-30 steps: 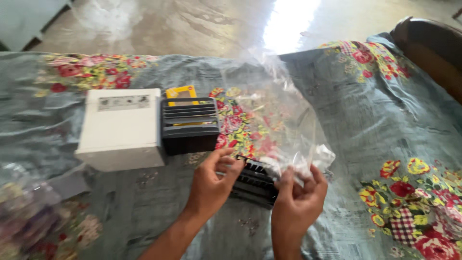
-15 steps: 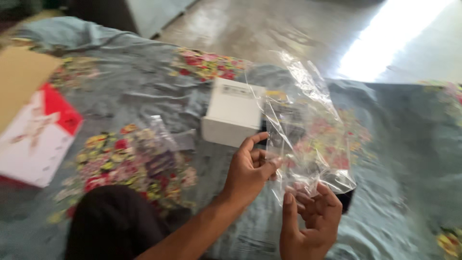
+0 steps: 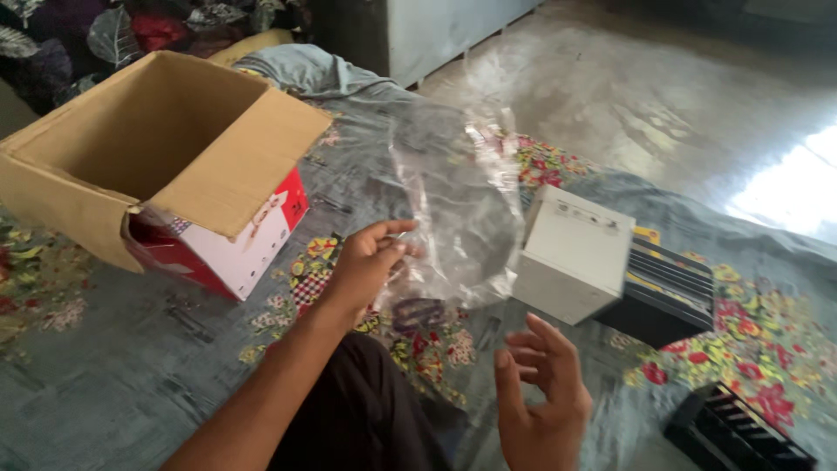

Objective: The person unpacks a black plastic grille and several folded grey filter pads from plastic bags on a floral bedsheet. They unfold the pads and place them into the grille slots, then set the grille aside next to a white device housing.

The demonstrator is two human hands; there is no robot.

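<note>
While the open cardboard box [image 3: 148, 166] sits far left on the floral blanket [image 3: 131, 366], left hand [image 3: 362, 266] pinches the clear plastic bag [image 3: 458, 201] at its edge, bag held up in the air mid-frame. Right hand [image 3: 540, 397] is below it, fingers spread, gripping nothing. White box [image 3: 571, 253] sits just right of the bag, touching a black slotted unit [image 3: 667, 292]. Another black slotted part [image 3: 737, 432] lies at bottom right.

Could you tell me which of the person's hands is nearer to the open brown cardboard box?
Left. The left hand holds the clear plastic bag just right of the open brown cardboard box. The right hand hovers open, lower and farther right, below the white box.
</note>
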